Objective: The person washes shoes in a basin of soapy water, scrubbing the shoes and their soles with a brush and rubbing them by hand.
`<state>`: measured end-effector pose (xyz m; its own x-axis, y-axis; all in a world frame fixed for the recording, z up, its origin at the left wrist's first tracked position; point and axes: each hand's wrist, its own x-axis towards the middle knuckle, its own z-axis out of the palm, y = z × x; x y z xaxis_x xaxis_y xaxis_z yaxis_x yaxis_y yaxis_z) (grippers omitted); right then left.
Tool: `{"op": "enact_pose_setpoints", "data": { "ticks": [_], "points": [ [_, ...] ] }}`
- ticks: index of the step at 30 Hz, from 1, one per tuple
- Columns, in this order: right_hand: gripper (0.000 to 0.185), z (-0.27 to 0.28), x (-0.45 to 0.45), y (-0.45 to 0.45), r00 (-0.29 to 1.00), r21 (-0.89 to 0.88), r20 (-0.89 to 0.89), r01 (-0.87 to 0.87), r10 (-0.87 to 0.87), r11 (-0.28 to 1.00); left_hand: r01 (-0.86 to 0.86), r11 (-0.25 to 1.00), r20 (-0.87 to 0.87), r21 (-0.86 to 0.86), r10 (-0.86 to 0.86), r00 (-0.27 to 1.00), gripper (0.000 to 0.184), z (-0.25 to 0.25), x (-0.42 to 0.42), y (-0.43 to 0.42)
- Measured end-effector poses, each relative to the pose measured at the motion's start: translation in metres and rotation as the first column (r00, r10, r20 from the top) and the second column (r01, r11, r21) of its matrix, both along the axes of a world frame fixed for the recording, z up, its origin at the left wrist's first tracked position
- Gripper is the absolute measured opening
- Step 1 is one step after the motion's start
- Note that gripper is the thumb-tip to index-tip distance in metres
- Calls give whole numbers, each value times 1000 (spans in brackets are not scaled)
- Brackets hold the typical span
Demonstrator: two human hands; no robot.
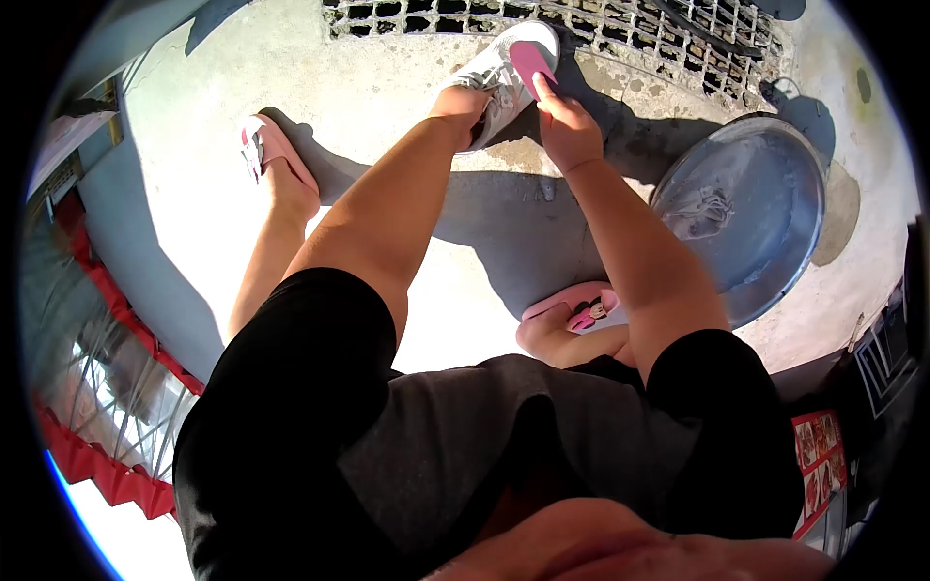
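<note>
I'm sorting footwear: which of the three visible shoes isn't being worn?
The white lace-up sneaker, held by the left hand; the other two, both pink slippers, are on the person's feet.

Your left hand (459, 108) holds a white sneaker (506, 105). Your right hand (570, 134) grips a flat pink tool (529, 64) by the sneaker's toe. Right of the sneaker sits a metal basin (780, 208). A floor grate (644, 50) is just past the sneaker.
</note>
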<state>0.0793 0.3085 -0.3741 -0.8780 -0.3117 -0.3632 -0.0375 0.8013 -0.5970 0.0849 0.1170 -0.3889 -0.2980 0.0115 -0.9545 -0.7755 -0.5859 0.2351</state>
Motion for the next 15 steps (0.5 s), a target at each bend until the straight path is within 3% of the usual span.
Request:
{"op": "enact_pose_setpoints", "data": {
  "ticks": [1,2,3,5,7,9,11,13,14,15],
  "points": [
    [48,0,18,7,1000,-15,-22,7,-7,1000,-97,989,-26,114,100,995,25,7,0,2],
    [48,15,35,12,992,-107,113,73,-61,992,-247,951,-104,185,269,958,21,7,2,7],
    [48,20,50,11,989,-153,129,87,-67,984,-351,879,-79,322,395,915,24,11,3,8],
    [47,19,72,4,983,-253,172,114,-72,961,-460,840,-80,289,500,862,27,9,1,19],
    [48,7,34,-4,998,-176,62,-23,34,984,-439,850,-39,291,469,882,29,-18,3,15],
    [47,-1,-30,-18,990,-36,-65,-124,121,992,-401,875,-24,272,423,906,32,15,-8,17],
    [47,-15,-62,-31,994,36,-83,-72,74,997,-412,878,-66,243,438,896,34,0,-8,17],
    [46,-1,-41,-41,1000,130,-10,30,-29,991,-447,863,0,236,460,888,41,-7,-4,14],
    [47,16,-19,-43,989,32,114,96,-99,995,-472,848,27,240,480,877,45,-6,-6,16],
    [46,21,13,-43,992,-35,121,45,-40,998,-473,863,115,178,459,881,58,18,-15,19]
  ]
}}
